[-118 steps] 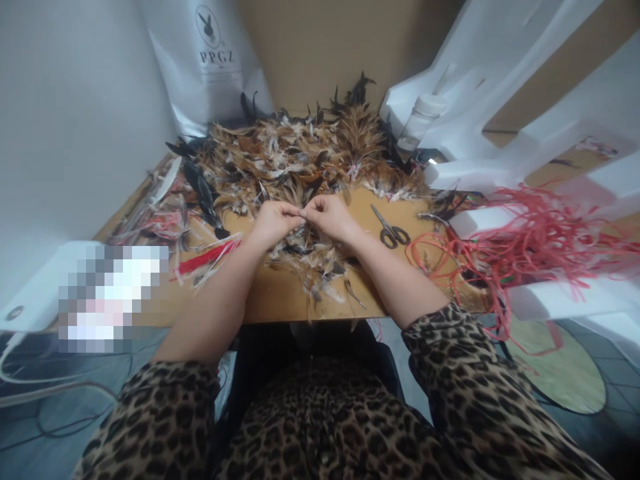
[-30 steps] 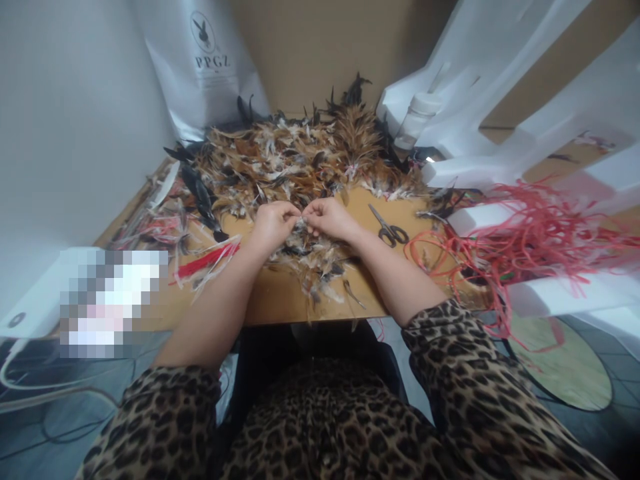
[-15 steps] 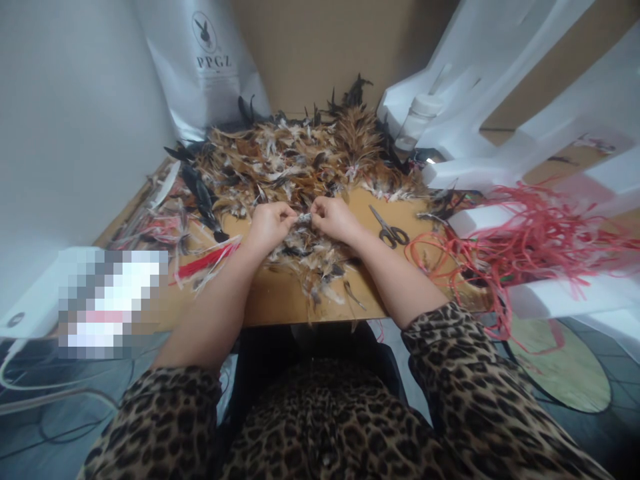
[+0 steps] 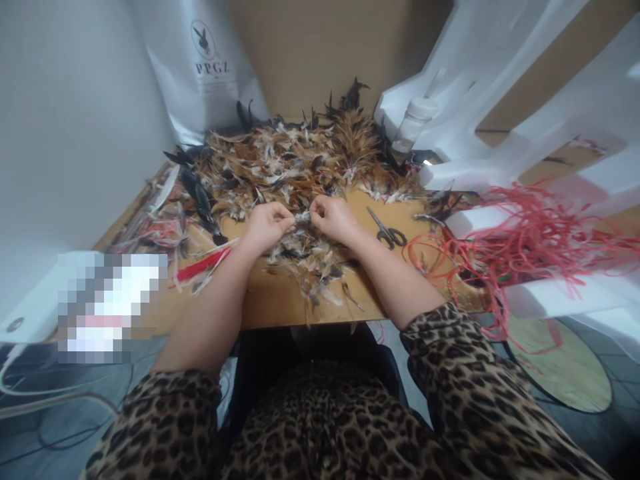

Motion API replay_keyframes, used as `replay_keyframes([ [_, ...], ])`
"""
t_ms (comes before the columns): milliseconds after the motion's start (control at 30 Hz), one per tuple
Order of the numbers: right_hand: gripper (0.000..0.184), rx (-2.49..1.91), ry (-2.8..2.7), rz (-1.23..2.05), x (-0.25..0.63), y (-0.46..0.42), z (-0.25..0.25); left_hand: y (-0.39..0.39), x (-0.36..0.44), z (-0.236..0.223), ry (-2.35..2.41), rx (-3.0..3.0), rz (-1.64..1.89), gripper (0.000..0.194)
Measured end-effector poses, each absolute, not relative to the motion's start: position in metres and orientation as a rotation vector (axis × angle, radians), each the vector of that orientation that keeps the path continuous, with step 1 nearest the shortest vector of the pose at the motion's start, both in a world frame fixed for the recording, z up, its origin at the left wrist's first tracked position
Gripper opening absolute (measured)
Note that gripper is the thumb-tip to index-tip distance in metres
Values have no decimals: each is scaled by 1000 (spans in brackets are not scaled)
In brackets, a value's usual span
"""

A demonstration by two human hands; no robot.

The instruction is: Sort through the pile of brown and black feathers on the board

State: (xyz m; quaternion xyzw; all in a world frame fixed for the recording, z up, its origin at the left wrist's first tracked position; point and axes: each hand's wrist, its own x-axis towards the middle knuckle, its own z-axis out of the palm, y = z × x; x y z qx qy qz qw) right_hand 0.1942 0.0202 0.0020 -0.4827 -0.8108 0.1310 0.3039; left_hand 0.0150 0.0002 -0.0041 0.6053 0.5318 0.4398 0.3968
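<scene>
My left hand (image 4: 267, 225) and my right hand (image 4: 333, 218) meet over the wooden table (image 4: 270, 297), fingers curled into pinches. Between them they hold a small pale feather (image 4: 303, 217). Under the hands lies a loose patch of brown and white feathers (image 4: 310, 263). A big heap of brown, white and black feathers (image 4: 295, 163) fills the table behind the hands. Both forearms are bare, with leopard-print sleeves pushed up.
Small scissors (image 4: 384, 232) lie just right of my right hand. A tangle of red strips (image 4: 505, 243) spreads at the right over white foam pieces (image 4: 500, 100). A white plastic bottle (image 4: 413, 123) stands behind. A printed white bag (image 4: 205, 73) leans at the back left.
My hands have stayed together at the same spot, working the small feather between the fingertips. The view has shifted slightly.
</scene>
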Motion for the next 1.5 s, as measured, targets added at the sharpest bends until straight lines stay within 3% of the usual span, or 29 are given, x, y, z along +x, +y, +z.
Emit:
replay_keyframes([
  [300, 15, -1264, -2211, 239, 190, 9, 11, -2, 15, 2, 1133, 1105, 995, 30],
  [567, 20, -1124, -1582, 573, 193, 20, 12, 4, 12, -1, 994, 872, 1154, 22],
  [833, 32, -1056, -1408, 1240, 181, 17, 11, 5, 17, -10, 917, 956, 1178, 32],
  [1300, 27, -1062, -1503, 1038, 174, 14, -3, 4, 24, -13, 1077, 1173, 1342, 26],
  [1500, 27, -926, -1360, 1386, 178, 14, 0, 2, 19, -12, 957, 1125, 1185, 23],
])
